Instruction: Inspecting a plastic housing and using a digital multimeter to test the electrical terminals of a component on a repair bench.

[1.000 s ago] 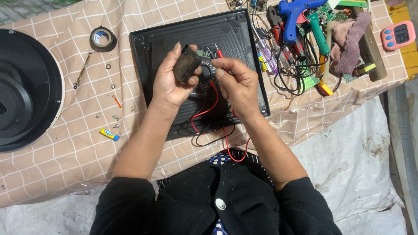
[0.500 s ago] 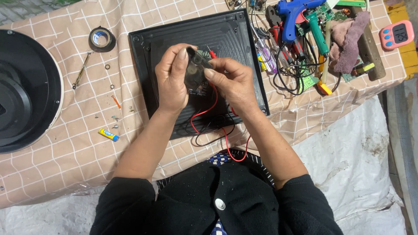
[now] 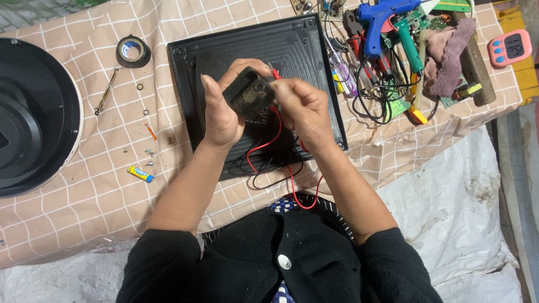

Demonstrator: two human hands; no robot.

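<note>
My left hand [image 3: 222, 109] holds a small black box-shaped module [image 3: 249, 94] above a black square panel [image 3: 297, 50] lying on the checked cloth. My right hand [image 3: 300, 106] pinches a red-tipped probe [image 3: 275, 73] against the module's upper right corner. Red and black wires [image 3: 269, 143] hang from the hands down over the panel's near edge toward my lap.
A large round black housing [image 3: 31, 112] lies at the left. A roll of black tape [image 3: 133, 50], a yellow and blue battery [image 3: 140, 174] and loose screws lie left of the panel. At the right are a blue glue gun [image 3: 382, 14], screwdrivers, a cloth and a pink timer [image 3: 510, 47].
The module has been turned in my left hand, from edge-on to its flat face up. My right hand shifted up to its corner with the probe.
</note>
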